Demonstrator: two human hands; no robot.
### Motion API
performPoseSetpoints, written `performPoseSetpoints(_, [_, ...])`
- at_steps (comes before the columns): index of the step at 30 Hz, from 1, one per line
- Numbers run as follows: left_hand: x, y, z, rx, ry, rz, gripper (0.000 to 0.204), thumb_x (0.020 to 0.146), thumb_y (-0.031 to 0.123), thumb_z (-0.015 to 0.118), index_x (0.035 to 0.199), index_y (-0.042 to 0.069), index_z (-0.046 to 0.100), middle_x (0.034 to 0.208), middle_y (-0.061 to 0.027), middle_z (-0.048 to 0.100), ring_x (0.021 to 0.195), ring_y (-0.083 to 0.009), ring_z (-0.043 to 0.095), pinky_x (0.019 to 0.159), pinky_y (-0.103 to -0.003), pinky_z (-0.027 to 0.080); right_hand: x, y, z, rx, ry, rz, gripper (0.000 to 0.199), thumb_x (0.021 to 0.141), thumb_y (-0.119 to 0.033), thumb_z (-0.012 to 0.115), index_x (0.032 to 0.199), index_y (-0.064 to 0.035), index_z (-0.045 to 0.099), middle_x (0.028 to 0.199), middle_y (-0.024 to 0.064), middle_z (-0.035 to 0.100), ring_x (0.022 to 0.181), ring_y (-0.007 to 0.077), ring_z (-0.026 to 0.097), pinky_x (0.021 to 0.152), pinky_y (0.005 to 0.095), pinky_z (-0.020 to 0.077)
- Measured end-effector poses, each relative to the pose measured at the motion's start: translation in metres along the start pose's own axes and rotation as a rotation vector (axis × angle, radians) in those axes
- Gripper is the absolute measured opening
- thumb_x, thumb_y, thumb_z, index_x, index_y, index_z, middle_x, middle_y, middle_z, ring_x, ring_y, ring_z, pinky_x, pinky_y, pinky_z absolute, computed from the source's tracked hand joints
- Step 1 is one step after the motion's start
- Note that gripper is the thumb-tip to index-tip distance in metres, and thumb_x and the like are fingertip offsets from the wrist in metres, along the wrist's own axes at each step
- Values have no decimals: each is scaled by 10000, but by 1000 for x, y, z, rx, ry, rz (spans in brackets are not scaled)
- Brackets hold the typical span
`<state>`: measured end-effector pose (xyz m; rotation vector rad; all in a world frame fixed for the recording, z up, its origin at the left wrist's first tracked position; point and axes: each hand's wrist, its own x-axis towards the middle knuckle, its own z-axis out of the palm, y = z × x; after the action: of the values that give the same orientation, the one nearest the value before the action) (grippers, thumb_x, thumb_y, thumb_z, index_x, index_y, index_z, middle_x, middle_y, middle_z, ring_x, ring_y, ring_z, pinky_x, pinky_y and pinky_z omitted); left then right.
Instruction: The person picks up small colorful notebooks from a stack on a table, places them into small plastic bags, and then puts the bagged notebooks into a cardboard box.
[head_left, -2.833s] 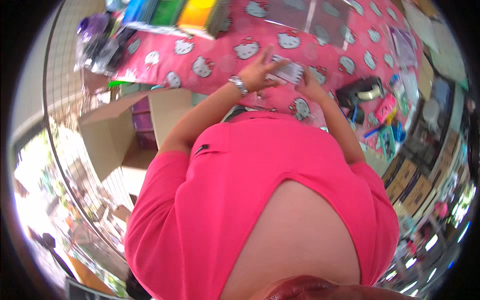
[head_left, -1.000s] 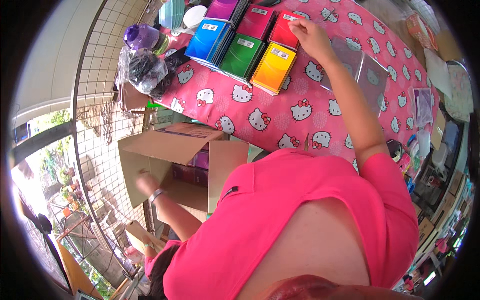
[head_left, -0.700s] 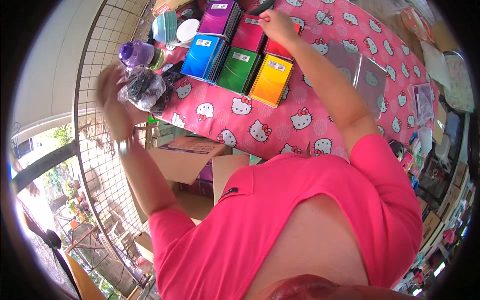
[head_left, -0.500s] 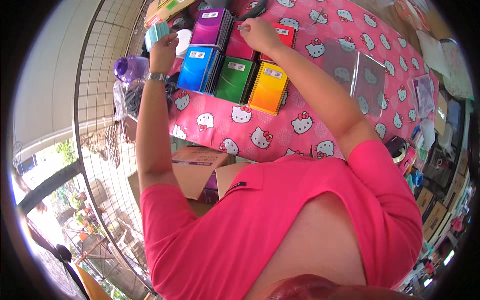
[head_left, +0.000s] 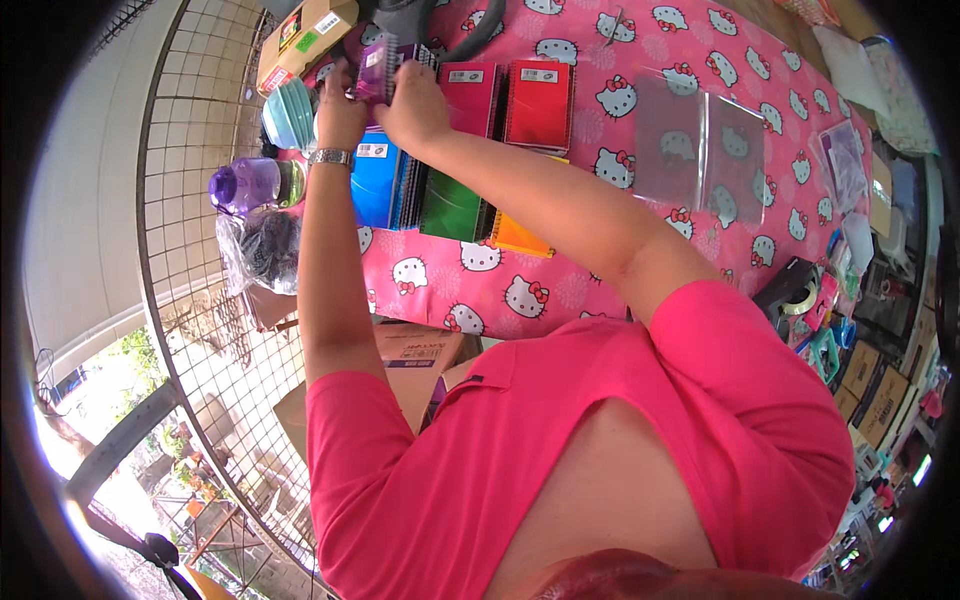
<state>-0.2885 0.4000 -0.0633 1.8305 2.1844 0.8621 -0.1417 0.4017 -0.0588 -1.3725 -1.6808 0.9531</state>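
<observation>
A purple spiral notebook (head_left: 373, 74) is raised and tilted at the far left of the table. My right hand (head_left: 412, 108) grips its right side, fingers closed. Against its left edge is my left hand (head_left: 341, 118), fingers bent in on it and partly hidden. Around my hands lie stacked spiral notebooks: a blue one (head_left: 374, 185), a green one (head_left: 452, 207) and an orange-yellow one (head_left: 522, 234) in the near row, a magenta one (head_left: 470, 98) and a red one (head_left: 539, 103) behind. My right forearm covers parts of the green and orange ones.
Left of my left wrist stand a purple bottle (head_left: 245, 184), stacked teal bowls (head_left: 288, 115) and a plastic-wrapped dark bundle (head_left: 265, 250). A cardboard box (head_left: 310, 40) sits at the back left. Clear plastic covers (head_left: 700, 150) lie to the right on the pink patterned tablecloth (head_left: 590, 265).
My right hand has moved left from the magenta notebook to the purple one, which is now lifted and tilted. My left hand has come in against it. The view has shifted slightly.
</observation>
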Motion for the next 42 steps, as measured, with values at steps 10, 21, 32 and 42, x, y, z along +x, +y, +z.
performPoseSetpoints(10, [-51, 103, -112, 449, 16, -41, 307, 728, 157, 720, 1015, 105, 625, 955, -57, 666, 856, -272, 635, 783, -398, 494, 75, -18, -87, 575, -528, -497, 340, 806, -351, 664, 1008, -77, 663, 893, 77, 686, 837, 179, 657, 769, 261, 492])
performPoseSetpoints(21, [-164, 78, -42, -1448, 236, -556, 279, 877, 140, 602, 1137, 85, 517, 1030, -72, 623, 892, -203, 631, 735, -369, 556, 50, 93, -95, -746, -305, -152, 540, 745, -508, 654, 1127, -129, 607, 1176, 89, 577, 1159, 289, 474, 967, 619, 286])
performPoseSetpoints(32, [-205, 91, -6, -1640, 229, -809, 219, 874, 216, 585, 1049, 89, 552, 997, -63, 632, 909, -219, 634, 768, -371, 542, 45, 80, -97, -951, -207, -282, 451, 755, -496, 652, 1000, -117, 667, 1068, 52, 628, 1090, 218, 500, 923, 508, 309])
performPoseSetpoints(42, [-217, 119, -13, -1591, 262, -796, 152, 879, 111, 562, 1024, 108, 521, 1004, -47, 617, 910, -191, 628, 785, -358, 538, 54, 64, -92, -247, -51, -262, 547, 633, -234, 787, 1073, -12, 548, 906, 190, 644, 884, 341, 631, 777, 383, 508])
